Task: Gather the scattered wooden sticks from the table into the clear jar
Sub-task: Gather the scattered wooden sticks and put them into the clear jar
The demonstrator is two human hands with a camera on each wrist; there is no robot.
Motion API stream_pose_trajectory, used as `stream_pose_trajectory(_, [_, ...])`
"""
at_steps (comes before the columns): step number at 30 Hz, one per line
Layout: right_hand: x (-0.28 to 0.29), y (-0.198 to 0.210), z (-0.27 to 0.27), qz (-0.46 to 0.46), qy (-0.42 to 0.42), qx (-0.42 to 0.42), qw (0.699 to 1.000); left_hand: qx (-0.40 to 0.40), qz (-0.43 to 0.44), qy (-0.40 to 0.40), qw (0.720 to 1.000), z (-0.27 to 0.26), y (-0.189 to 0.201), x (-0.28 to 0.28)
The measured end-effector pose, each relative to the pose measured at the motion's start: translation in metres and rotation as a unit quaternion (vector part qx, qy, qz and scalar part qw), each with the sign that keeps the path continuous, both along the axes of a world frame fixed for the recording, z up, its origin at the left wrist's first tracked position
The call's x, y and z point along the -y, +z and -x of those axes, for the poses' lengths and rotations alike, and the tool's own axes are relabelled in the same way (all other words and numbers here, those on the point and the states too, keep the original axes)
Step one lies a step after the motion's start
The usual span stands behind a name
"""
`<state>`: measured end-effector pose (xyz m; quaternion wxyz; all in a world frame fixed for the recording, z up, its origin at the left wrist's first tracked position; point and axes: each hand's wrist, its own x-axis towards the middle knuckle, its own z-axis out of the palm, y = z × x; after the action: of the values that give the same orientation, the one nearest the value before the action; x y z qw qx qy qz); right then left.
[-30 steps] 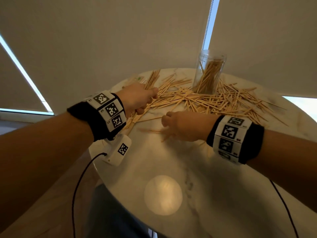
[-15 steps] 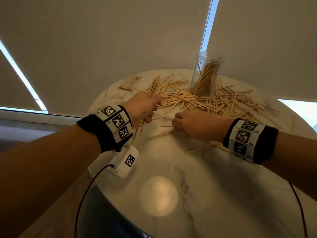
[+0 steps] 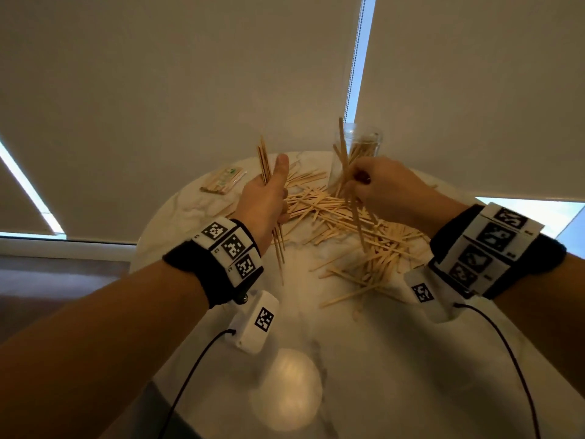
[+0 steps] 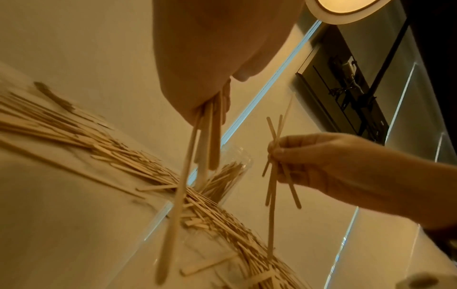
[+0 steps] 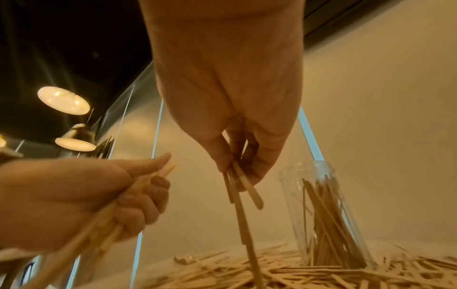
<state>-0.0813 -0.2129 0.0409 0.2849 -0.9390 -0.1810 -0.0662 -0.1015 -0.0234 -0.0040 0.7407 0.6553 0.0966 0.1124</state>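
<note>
Many flat wooden sticks (image 3: 329,213) lie scattered across the far half of the round marble table (image 3: 395,359). Behind them a clear jar (image 3: 364,144) stands upright, partly filled with sticks. My left hand (image 3: 269,194) is raised above the pile's left side, thumb up, and grips a bundle of sticks (image 3: 263,160) that pokes out above and below the fist. My right hand (image 3: 370,182) hovers just in front of the jar and pinches several sticks (image 3: 354,213) that hang down crossed. In the right wrist view the jar (image 5: 321,205) stands right of those sticks (image 5: 243,197).
A wrapped packet of sticks (image 3: 223,180) lies at the table's far left edge. Pale roller blinds hang close behind the table. A round light reflection (image 3: 285,388) shows on the bare near part of the tabletop. Cables trail from both wrists.
Both hands have lifted off the tabletop. The right hand, earlier low among loose sticks, now holds several up by the jar; the left has raised its bundle upright.
</note>
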Motion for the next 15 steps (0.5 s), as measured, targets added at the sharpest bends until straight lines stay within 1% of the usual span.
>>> stream_pose_trajectory(2, [-0.002, 0.005, 0.004, -0.056, -0.004, -0.031, 0.998, 0.009, -0.072, -0.022, 0.997, 0.002, 0.0, 0.011])
stream_pose_trajectory(3, [-0.004, 0.008, 0.007, -0.075, 0.002, -0.047, 0.996, 0.032, -0.098, -0.051, 0.993, 0.002, 0.0, 0.017])
stream_pose_trajectory(5, [-0.011, 0.011, 0.015, -0.093, 0.036, -0.076, 0.992, 0.088, -0.115, -0.123, 0.982, 0.005, 0.006, 0.028])
stream_pose_trajectory(6, [-0.015, 0.012, 0.02, -0.102, 0.059, -0.083, 0.99, 0.099, -0.113, -0.145, 0.978, 0.005, 0.009, 0.033])
stream_pose_trajectory(7, [-0.019, 0.012, 0.023, -0.114, 0.074, -0.082, 0.987, 0.093, -0.105, -0.151, 0.979, 0.003, 0.012, 0.038])
stream_pose_trajectory(10, [-0.029, 0.01, 0.027, -0.146, 0.061, -0.047, 0.986, 0.056, -0.089, -0.098, 0.99, -0.004, 0.013, 0.045])
stream_pose_trajectory(12, [-0.032, 0.006, 0.026, -0.151, 0.041, -0.019, 0.988, 0.052, -0.08, -0.061, 0.994, -0.01, 0.009, 0.044])
stream_pose_trajectory(15, [-0.032, 0.005, 0.029, -0.11, 0.033, 0.028, 0.993, 0.039, -0.063, -0.01, 0.997, -0.015, 0.002, 0.038])
